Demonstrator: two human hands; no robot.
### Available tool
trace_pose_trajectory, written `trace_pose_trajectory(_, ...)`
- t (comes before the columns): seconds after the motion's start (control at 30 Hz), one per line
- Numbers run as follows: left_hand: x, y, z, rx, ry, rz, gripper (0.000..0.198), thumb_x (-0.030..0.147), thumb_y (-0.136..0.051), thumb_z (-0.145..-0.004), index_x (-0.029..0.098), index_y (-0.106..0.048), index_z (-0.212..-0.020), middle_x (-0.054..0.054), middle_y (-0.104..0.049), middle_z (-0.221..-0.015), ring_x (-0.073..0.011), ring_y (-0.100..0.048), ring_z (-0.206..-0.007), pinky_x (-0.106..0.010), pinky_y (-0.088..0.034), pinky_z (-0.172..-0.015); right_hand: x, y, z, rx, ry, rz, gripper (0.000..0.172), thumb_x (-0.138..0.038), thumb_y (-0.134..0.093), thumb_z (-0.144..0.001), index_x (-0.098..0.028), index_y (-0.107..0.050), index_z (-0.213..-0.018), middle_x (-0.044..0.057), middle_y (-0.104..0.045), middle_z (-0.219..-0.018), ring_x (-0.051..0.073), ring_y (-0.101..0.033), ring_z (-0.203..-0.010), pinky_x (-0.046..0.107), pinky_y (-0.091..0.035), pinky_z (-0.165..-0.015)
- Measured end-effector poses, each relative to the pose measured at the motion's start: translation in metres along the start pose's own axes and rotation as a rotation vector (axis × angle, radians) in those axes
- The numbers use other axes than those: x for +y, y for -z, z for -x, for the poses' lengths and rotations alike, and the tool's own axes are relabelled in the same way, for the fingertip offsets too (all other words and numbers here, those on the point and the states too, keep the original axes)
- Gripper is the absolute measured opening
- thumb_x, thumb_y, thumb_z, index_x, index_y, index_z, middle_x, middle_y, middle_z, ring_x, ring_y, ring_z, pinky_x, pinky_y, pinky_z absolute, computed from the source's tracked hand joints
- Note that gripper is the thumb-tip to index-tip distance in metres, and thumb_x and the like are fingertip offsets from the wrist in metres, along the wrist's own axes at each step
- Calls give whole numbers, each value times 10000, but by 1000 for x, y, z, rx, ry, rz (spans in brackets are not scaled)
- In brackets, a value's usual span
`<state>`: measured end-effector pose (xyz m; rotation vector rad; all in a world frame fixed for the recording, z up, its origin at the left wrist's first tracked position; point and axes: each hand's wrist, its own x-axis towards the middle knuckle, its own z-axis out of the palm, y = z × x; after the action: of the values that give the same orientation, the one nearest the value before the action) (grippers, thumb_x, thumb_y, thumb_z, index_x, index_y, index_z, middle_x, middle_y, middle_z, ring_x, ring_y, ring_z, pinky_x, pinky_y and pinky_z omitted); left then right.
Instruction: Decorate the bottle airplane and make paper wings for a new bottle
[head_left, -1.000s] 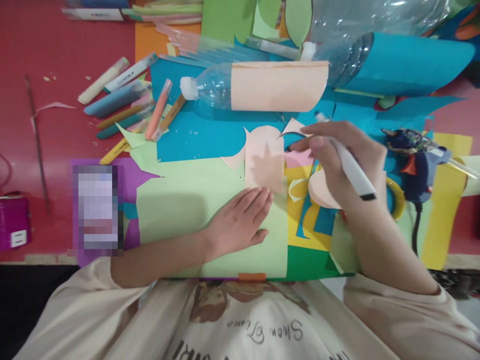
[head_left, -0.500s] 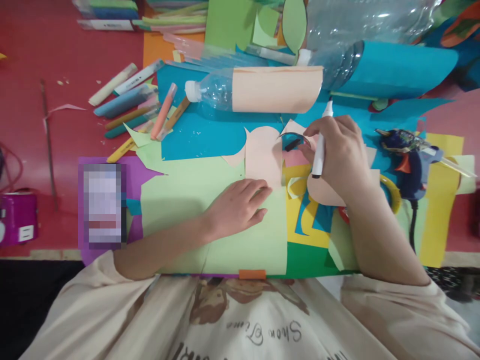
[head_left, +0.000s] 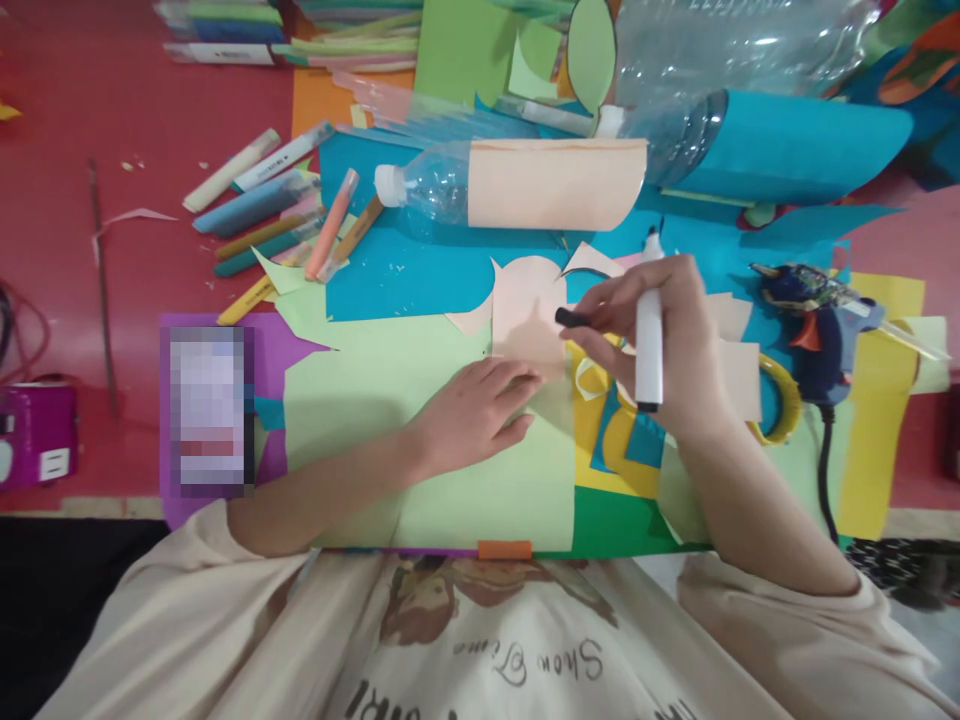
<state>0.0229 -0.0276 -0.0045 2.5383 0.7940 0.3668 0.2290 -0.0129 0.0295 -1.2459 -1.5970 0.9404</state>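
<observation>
My right hand [head_left: 667, 340] grips a white marker [head_left: 649, 340] upright between the fingers, its bare black tip pointing away from me. The thumb and a fingertip of the same hand pinch a small black marker cap [head_left: 571, 318]. My left hand [head_left: 480, 415] lies flat and open on a pale green sheet [head_left: 360, 400], its fingertips at the lower edge of a peach paper piece [head_left: 528, 305] with a rounded top. Beyond it lies a clear plastic bottle [head_left: 431, 186] with a white cap and a peach paper wrap [head_left: 555, 185].
Several loose markers [head_left: 259, 205] are at the left, near a phone [head_left: 210, 410]. To the right are a yellow tape roll [head_left: 787, 400] and a blue glue gun [head_left: 829, 350]. A second bottle with a blue wrap [head_left: 810, 145] and paper scraps surround the work area.
My right hand has picked up the black cap and moved slightly down toward me, with the marker still held. My left hand stays in place.
</observation>
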Motion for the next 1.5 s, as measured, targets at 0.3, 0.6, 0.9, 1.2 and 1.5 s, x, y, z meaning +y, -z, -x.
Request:
trace_pose_trajectory(0.3, -2, 6, -2, 42, 136, 334, 224, 288, -430, -989, 166, -609, -1048, -119, -670, -1136, -231, -604, -1122, -401, -494, -988, 23, -32, 13, -34, -151, -164, 258, -348, -639, -878, -286, -403, -963, -12, -587, -929, 118, -659, -675, 257, -556, -532)
trace_pose_trajectory(0.6, -11, 11, 0, 452, 295, 694, 171, 372, -599, -919, 207, -558, -932, -11, -619, -848, -125, -593, -789, -242, -484, -726, 16, -31, 18, -116, -92, -56, 226, -332, -617, -887, -270, -421, -982, 13, -633, -888, 156, -685, -715, 294, -564, -586)
trace_pose_trajectory(0.9, -15, 15, -5, 490, 431, 888, 192, 385, -664, -860, 196, -637, -880, -10, -677, -849, -120, -639, -748, -239, -518, -707, 12, -29, 15, -110, -173, -427, 424, -602, -658, -809, -262, -497, -1005, 13, -675, -858, 144, -670, -632, 270, -537, -533)
trace_pose_trajectory(1.2, -22, 11, -5, 533, 525, 1136, 207, 341, -747, -792, 196, -631, -884, 20, -668, -832, -98, -656, -770, -204, -512, -703, 12, -21, 1, -123, -497, -707, 279, -497, -615, -782, -255, -477, -798, -76, -477, -545, 89, -416, -382, 231, -359, -364)
trace_pose_trajectory(1.5, -19, 13, -4, 511, 526, 1077, 296, 452, -774, -767, 185, -688, -862, -5, -695, -833, -111, -659, -747, -207, -506, -666, 11, -28, 9, -93, -494, -800, 213, -351, -748, -749, -208, -591, -769, -37, -673, -618, 93, -605, -471, 192, -486, -411)
